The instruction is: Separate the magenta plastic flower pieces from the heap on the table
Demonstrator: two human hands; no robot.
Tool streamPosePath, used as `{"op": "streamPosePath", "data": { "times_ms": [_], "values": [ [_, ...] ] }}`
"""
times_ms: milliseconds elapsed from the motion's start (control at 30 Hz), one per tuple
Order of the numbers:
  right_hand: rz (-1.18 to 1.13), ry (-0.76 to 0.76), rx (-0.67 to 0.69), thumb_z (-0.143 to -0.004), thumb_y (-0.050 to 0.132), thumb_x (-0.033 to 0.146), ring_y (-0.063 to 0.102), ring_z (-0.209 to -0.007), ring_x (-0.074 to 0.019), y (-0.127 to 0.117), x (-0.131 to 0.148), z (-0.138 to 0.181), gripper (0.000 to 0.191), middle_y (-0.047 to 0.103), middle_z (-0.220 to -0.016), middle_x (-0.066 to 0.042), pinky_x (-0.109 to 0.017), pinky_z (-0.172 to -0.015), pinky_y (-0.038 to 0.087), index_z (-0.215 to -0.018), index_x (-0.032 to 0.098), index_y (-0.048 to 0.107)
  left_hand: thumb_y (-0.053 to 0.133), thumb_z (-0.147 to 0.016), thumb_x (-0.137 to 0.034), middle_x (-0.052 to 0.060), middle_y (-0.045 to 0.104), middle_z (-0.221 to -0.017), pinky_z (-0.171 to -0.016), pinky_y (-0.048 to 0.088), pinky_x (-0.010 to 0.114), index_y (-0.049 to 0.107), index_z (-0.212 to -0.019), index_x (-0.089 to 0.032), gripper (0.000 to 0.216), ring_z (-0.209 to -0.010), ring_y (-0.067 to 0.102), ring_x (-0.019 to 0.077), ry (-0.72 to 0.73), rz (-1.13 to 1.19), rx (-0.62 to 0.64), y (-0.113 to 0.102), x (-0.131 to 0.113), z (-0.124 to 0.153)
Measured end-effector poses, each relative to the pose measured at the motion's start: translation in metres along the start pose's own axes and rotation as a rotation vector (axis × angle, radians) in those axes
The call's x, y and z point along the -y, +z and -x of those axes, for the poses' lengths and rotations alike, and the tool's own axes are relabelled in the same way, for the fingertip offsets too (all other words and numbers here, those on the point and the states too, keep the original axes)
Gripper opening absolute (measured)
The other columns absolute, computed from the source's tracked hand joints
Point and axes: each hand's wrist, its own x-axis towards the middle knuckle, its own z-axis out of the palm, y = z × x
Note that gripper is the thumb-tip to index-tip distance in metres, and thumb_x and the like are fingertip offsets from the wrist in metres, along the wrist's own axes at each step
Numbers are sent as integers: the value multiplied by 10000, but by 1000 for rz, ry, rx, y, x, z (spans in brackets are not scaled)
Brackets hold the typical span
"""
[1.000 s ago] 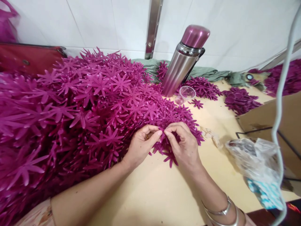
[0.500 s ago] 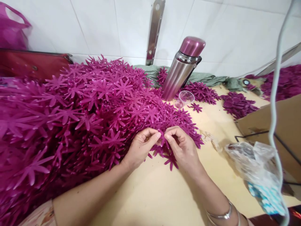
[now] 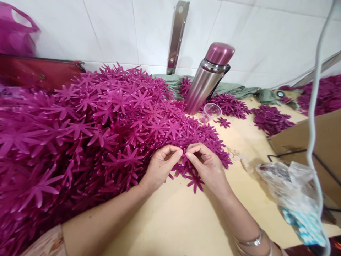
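Both my hands meet at the near right edge of a big heap of magenta star-shaped artificial flower pieces (image 3: 128, 106). My left hand (image 3: 161, 165) is closed, thumb against forefinger, on one side of a small magenta flower piece (image 3: 184, 156). From the other side, my right hand (image 3: 206, 163) pinches the same piece. Fingers cover much of it, and it blends with the heap behind. Just under my right hand, a loose star-shaped piece (image 3: 195, 182) lies on the pale tabletop (image 3: 160, 220).
A steel and purple thermos (image 3: 204, 85) stands behind the heap, beside a clear plastic cup (image 3: 211, 111). Darker round petals (image 3: 273, 119) lie at right. Nearer are a cardboard box (image 3: 309, 138), a clear plastic bag (image 3: 287, 181) and a hanging white cable (image 3: 311, 124). A red bag (image 3: 39, 73) sits back left.
The view has shifted very slightly, so the surroundings appear a little further right. My hands keep nearly the same pinch on the flower piece, with their fingertips slightly closer together.
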Motion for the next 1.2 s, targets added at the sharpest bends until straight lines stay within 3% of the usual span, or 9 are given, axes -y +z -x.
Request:
{"op": "streamPosePath", "data": {
  "times_ms": [133, 433, 767, 867, 967, 1067, 1200],
  "values": [
    [87, -51, -34, -922, 709, 298, 661, -886, -178, 3, 0, 4, 119, 691, -950, -14, -324, -824, 524, -1031, 252, 691, 693, -883, -364, -30, 620, -726, -643, 450, 201, 647, -841, -173, 201, -663, 544, 95, 34, -35, -26, 1, 4, 1],
    [116, 9, -86, -957, 650, 303, 620, -765, -161, 2, 2, 6, 99, 658, -825, 0, -302, -743, 502, -906, 221, 675, 649, -910, -420, -62, 494, -657, -433, 354, 181, 599, -869, -188, 241, -499, 412, 68, 5, -83, 28, 2, 4, 3],
    [136, 20, -88, -946, 670, 333, 608, -794, -171, 3, 6, 7, 119, 685, -876, -19, -304, -746, 477, -914, 228, 716, 643, -896, -344, -69, 490, -638, -435, 354, 174, 591, -857, -191, 166, -492, 404, 67, 3, -109, 3, 5, 4, 3],
    [5, 116, -143, -932, 685, 359, 554, -728, -154, 3, 6, 7, 132, 646, -831, -1, -282, -665, 440, -901, 231, 685, 641, -891, -291, -49, 544, -693, -543, 417, 174, 576, -835, -186, 135, -564, 477, 70, 16, -59, -36, 5, 4, 1],
    [-268, 181, -292, -910, 710, 345, 512, -700, -133, 1, 6, 2, 128, 603, -811, 21, -257, -637, 413, -878, 236, 651, 635, -893, -278, -31, 583, -766, -651, 464, 195, 562, -852, -193, 119, -665, 543, 89, 21, -1, -107, 4, 6, -1],
    [-468, 157, -409, -843, 777, 327, 508, -715, -119, -5, 5, -5, 161, 580, -795, 35, -240, -674, 425, -831, 232, 647, 622, -906, -296, -37, 570, -764, -666, 469, 205, 533, -852, -200, 142, -671, 540, 92, 12, 36, -144, 3, 10, -2],
    [-618, 188, -408, -772, 841, 312, 549, -726, -109, -11, 3, -11, 216, 601, -807, 43, -234, -703, 468, -794, 232, 641, 623, -913, -274, -52, 566, -757, -638, 446, 202, 529, -1017, -216, 152, -647, 526, 89, 56, 69, -118, 3, 14, -3]
  ]
}}
